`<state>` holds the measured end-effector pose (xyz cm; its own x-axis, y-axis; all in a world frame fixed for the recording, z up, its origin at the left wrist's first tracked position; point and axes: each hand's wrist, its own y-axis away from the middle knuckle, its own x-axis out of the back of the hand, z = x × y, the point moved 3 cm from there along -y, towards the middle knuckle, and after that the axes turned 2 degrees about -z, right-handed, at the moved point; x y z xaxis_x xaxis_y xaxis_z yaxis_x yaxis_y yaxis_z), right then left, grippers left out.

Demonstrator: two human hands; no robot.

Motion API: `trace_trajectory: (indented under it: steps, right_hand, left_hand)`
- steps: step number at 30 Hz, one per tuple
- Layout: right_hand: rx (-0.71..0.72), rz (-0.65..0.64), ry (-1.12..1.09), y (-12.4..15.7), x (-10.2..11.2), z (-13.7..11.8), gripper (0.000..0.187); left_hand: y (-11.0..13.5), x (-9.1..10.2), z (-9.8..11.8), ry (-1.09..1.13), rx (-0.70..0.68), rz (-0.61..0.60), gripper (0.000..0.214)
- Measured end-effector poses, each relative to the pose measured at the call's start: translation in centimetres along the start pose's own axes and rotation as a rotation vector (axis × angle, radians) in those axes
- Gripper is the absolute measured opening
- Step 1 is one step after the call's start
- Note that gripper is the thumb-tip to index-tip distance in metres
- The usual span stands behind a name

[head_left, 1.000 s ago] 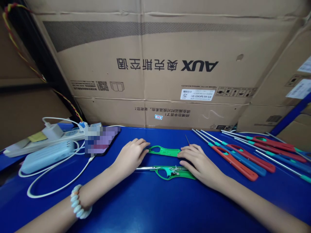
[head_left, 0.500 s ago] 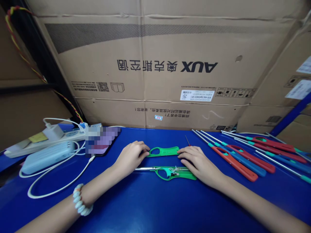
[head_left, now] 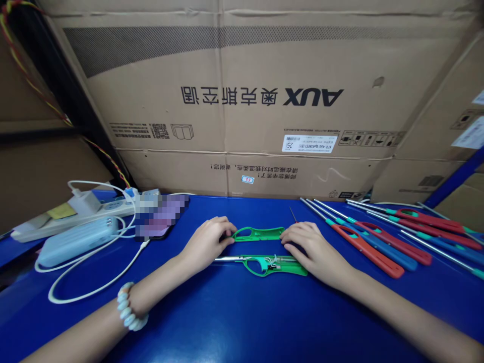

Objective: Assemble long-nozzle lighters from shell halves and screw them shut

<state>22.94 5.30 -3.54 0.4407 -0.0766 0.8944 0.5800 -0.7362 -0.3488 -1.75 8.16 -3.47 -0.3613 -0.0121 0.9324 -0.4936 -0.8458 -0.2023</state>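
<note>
Between my two hands is the loose green half-shell of a long-necked lighter [head_left: 266, 234], with a finger loop at its left end. My left hand [head_left: 212, 239] pinches that loop end between thumb and fingers. At the opposite end, the fingertips of my right hand [head_left: 304, 244] are closed on the shell's edge. Just nearer to me lies the opened lighter body [head_left: 280, 271] in its green half, showing a metal tube, a teal trigger and thin wires. My right hand partly covers its right end. Beyond that hand, a thin screwdriver [head_left: 293, 215] is partly hidden.
Several assembled lighters with red, orange-red and blue handles [head_left: 372, 254] lie at the right. On the left are a light-blue power bank [head_left: 77, 242], a power strip [head_left: 28, 229], white cables and a phone [head_left: 162, 217]. A large cardboard box [head_left: 242, 60] stands behind the blue table [head_left: 212, 317].
The loose green half-shell has tipped, so its lower edge and inside look different. Both hands keep their hold on its ends. The whole view has shifted slightly.
</note>
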Motion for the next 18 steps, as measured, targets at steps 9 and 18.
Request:
trace_trajectory:
  steps: [9, 18]
  right_hand:
    - [0.003, 0.015, 0.01, 0.0, 0.5, -0.4, 0.014]
    - [-0.014, 0.193, 0.084, 0.3, 1.7, -1.0, 0.02]
  left_hand:
    - [0.2, 0.3, 0.9, -0.165, -0.185, 0.085, 0.013]
    - [0.7, 1.2, 1.8, -0.33, -0.408, 0.243, 0.027]
